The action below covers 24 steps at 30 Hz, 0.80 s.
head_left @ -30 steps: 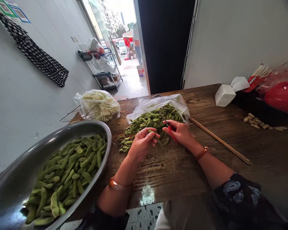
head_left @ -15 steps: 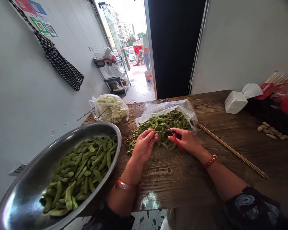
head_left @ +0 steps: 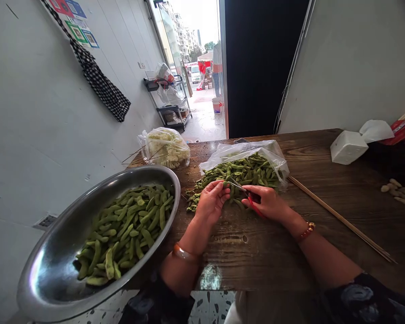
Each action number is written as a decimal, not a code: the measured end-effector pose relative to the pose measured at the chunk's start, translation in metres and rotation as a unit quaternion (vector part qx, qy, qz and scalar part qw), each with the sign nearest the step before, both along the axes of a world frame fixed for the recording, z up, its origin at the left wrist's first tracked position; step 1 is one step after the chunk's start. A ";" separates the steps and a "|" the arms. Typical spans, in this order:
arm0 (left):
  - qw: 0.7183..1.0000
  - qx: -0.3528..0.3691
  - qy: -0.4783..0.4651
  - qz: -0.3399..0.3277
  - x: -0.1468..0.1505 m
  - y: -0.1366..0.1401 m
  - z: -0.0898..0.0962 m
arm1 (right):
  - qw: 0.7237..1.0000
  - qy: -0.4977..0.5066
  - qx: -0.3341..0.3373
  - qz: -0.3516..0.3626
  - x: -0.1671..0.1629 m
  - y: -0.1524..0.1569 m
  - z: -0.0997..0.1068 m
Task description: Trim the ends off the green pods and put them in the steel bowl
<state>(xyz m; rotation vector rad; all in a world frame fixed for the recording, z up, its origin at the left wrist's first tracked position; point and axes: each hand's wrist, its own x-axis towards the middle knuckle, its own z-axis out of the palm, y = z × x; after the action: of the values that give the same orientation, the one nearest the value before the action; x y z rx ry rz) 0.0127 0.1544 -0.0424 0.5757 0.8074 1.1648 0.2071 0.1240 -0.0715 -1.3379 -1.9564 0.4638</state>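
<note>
Green bean pods (head_left: pixel 246 170) lie heaped on the wooden table (head_left: pixel 273 252), partly under a clear bag (head_left: pixel 222 153). My left hand (head_left: pixel 211 202), stretched forward, holds one pod (head_left: pixel 226 184) in a narrow pinch. I have my right hand (head_left: pixel 268 202) curled around red scissors (head_left: pixel 254 207), tips close to that pod. Left of my hands, a metal bowl (head_left: pixel 50 274) has many more pods (head_left: pixel 128 225); behind it, a plastic bag (head_left: pixel 143 138) holds pale lumps (head_left: pixel 170 153).
</note>
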 end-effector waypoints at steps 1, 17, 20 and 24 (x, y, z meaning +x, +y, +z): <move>1.000 -0.001 -0.001 0.004 -0.001 0.001 0.000 | 1.000 -0.001 0.000 0.000 0.000 0.000 0.000; 0.982 0.109 0.133 -0.079 0.010 -0.010 -0.006 | 0.996 0.072 -0.043 0.042 -0.003 -0.002 0.006; 0.969 0.149 0.182 -0.068 0.009 -0.010 -0.005 | 0.997 0.062 -0.038 0.033 -0.003 -0.002 0.005; 0.952 0.193 0.229 -0.058 0.009 -0.010 -0.004 | 0.998 0.047 -0.027 0.019 -0.003 -0.001 0.002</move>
<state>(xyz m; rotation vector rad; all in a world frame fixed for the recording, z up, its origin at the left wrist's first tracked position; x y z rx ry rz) 0.0220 0.1441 -0.0463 1.2358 0.9254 1.0992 0.2046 0.1229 -0.0691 -1.2891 -1.9066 0.5915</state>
